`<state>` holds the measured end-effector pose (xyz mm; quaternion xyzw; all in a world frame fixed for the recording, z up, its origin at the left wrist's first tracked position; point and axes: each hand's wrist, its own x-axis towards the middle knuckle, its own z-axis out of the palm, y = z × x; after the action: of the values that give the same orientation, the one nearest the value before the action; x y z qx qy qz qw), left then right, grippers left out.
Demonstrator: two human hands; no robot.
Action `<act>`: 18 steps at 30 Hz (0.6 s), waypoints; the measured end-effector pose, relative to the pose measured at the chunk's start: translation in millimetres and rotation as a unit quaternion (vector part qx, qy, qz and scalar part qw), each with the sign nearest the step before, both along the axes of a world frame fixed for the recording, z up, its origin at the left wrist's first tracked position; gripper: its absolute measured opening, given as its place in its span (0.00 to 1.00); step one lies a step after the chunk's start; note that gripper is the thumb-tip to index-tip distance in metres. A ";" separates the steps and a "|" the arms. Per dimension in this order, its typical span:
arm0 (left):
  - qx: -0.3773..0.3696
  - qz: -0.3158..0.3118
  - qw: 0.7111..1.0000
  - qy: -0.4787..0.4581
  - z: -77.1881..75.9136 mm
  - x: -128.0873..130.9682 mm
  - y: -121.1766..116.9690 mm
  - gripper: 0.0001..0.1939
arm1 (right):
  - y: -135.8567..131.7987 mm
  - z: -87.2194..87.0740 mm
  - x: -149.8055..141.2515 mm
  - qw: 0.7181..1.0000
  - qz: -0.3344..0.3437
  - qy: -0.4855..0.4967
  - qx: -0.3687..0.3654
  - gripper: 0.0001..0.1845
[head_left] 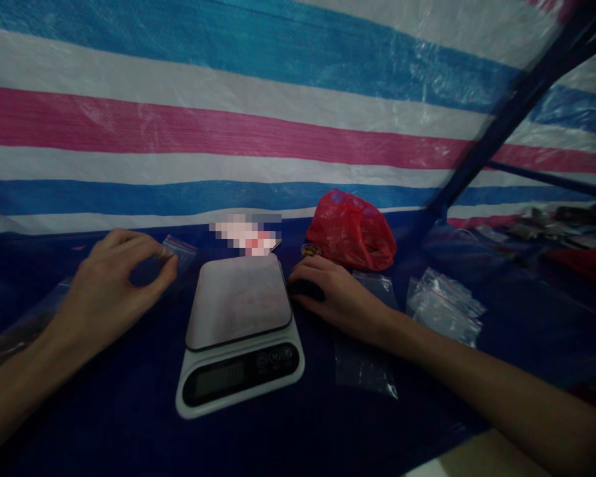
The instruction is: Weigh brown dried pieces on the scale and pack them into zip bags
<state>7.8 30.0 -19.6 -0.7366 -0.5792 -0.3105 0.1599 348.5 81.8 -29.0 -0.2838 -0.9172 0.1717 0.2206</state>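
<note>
My left hand [122, 275] is left of the scale, thumb and forefinger brought together at the edge of a small clear zip bag [183, 246]. The white kitchen scale [241, 358] has a pale square plate and a dark display whose digits are too dim to read. At the plate's right edge rests my right hand [335, 288], its fingers curled; what lies at their tips, if anything, is hidden. Just behind those fingers sits a small round thing [311, 250] with brownish contents. A larger clear zip bag [365, 364] lies flat, partly under my right wrist.
A crumpled red plastic bag [350, 228] stands behind my right hand. Several clear zip bags [444, 305] are piled to its right. A filled clear bag [24, 328] lies behind my left forearm. Striped sheeting [228, 126] and a dark slanted bar [496, 126] bound the blue table [129, 424].
</note>
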 end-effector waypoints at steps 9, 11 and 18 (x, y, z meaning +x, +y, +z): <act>-0.004 -0.009 1.000 0.013 1.5 -0.4 -1.1 0.15 | 3.7 -2.1 4.3 1.000 0.012 -0.024 0.013 0.10; -0.007 -0.007 1.000 0.010 1.7 -0.1 -1.1 0.15 | 4.3 -2.7 4.6 1.000 0.007 -0.022 0.012 0.10; -0.026 0.007 1.000 -0.004 3.3 1.3 -0.8 0.14 | 4.0 -1.9 4.3 0.998 -0.017 -0.041 0.043 0.08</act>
<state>9.1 29.2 -16.4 -0.7353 -0.5925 -0.2973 0.1410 352.8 85.8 -30.8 -0.2967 -0.9270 0.1167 0.1976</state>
